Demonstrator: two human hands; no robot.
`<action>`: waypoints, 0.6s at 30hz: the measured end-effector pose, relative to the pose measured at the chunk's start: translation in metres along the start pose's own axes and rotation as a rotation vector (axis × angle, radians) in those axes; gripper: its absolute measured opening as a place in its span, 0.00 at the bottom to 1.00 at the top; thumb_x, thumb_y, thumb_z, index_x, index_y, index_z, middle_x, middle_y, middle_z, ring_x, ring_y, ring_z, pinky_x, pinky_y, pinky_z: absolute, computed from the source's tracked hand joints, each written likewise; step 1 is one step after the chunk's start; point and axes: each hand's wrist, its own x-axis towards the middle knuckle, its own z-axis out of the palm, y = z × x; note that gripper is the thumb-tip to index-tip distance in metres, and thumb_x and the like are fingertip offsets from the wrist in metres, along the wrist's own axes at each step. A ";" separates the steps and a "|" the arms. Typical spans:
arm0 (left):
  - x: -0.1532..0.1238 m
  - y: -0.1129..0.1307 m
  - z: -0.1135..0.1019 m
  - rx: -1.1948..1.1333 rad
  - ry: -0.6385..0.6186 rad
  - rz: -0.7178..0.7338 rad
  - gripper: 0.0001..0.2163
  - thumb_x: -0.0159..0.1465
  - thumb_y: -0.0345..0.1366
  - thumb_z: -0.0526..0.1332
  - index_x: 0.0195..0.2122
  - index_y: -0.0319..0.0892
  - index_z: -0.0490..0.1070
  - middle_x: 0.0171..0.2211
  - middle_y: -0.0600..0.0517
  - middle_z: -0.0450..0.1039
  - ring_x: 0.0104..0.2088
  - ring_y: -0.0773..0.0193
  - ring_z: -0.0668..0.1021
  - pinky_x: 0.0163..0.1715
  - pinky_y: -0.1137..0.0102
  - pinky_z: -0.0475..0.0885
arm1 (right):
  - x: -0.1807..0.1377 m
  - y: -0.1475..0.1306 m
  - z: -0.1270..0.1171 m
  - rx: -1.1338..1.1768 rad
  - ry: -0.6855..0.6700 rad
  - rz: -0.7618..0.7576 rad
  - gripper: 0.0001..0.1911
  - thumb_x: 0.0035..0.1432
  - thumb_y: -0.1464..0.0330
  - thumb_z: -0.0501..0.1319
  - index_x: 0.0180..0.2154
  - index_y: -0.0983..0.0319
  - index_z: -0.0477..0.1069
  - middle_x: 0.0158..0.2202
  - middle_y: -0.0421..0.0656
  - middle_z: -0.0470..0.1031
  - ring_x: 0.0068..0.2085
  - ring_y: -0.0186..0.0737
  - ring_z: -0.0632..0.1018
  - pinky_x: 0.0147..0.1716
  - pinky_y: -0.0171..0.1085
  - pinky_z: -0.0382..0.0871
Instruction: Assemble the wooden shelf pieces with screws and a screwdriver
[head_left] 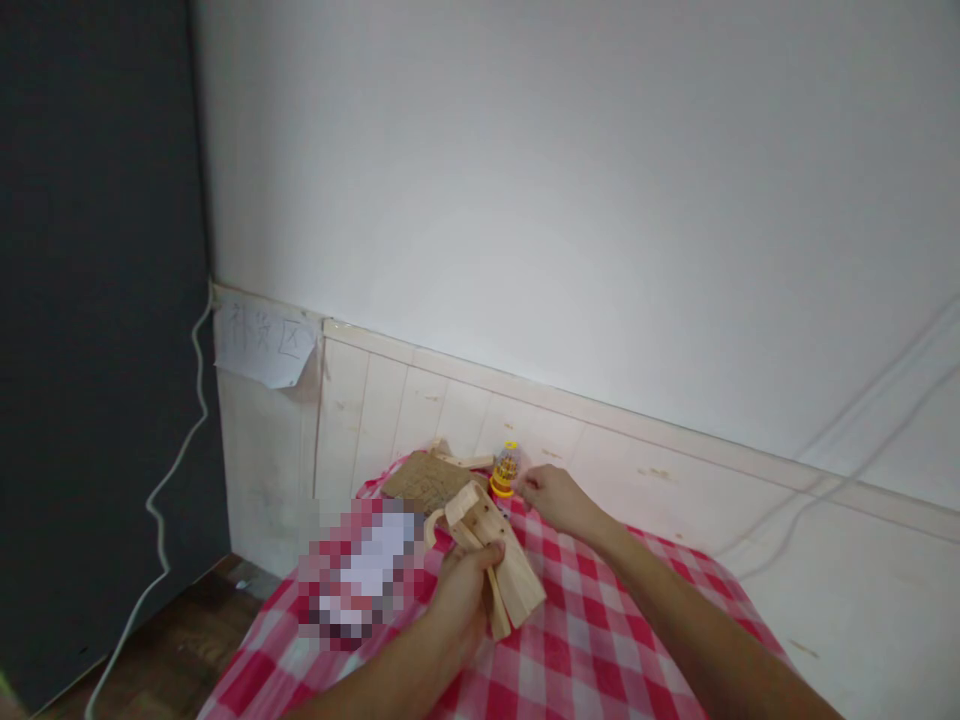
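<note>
My left hand (466, 590) is wrapped round a pale wooden assembly (511, 570) of joined boards with small dark holes, held tilted above the cloth. A curved wooden piece (433, 528) shows at its left end. My right hand (559, 497) is beyond it, fingers curled in a pinch; whatever they hold, if anything, is too small to make out. Just left of those fingertips stands a small clear container (507, 468) with a yellow base, a yellow ring on top and rows of dark bits inside. I cannot tell whether the fingertips touch it.
A red-and-white checked cloth (592, 640) covers the table. Behind the assembly lie a brown flat piece (427, 478) and wooden strips (469, 461). A blurred-out phone-like object (371, 565) lies at left. The panelled wall (390, 400) borders the far edge; a white cable (154, 510) hangs left.
</note>
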 end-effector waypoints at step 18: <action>-0.005 0.004 0.006 -0.024 0.054 -0.014 0.15 0.56 0.24 0.64 0.46 0.40 0.71 0.33 0.48 0.80 0.34 0.55 0.83 0.41 0.64 0.74 | 0.134 -0.013 0.061 -0.773 0.014 -0.397 0.17 0.69 0.63 0.64 0.55 0.63 0.72 0.55 0.49 0.75 0.50 0.47 0.80 0.49 0.49 0.78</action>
